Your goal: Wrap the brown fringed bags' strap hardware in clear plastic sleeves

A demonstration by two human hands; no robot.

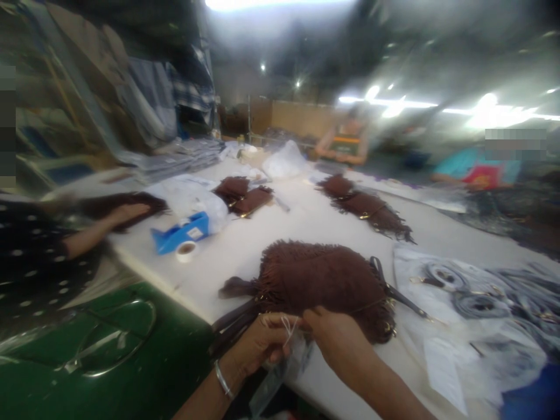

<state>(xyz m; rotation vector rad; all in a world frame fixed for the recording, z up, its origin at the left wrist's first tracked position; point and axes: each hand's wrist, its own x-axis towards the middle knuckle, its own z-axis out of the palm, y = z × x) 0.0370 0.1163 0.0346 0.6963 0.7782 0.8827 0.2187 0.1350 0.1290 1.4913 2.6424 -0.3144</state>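
String (287,329), thin and white, looped over the curled fingers of your left hand (262,343); they look closed on it. Your right hand (335,338) meets them, thumb and fingertips drawn together, apparently pinching its other side; blur hides the exact grip. Brown fringed bag (326,274) lies on the white table (236,251) just beyond both hands; clear packet (268,389) shows below the left. For clean work: spread the loop with your left fingers, draw with the right in small, even pulls, keep the bag's fringe (268,283) clear. Watch dark strap (406,300) at bag's right; easily snagged.
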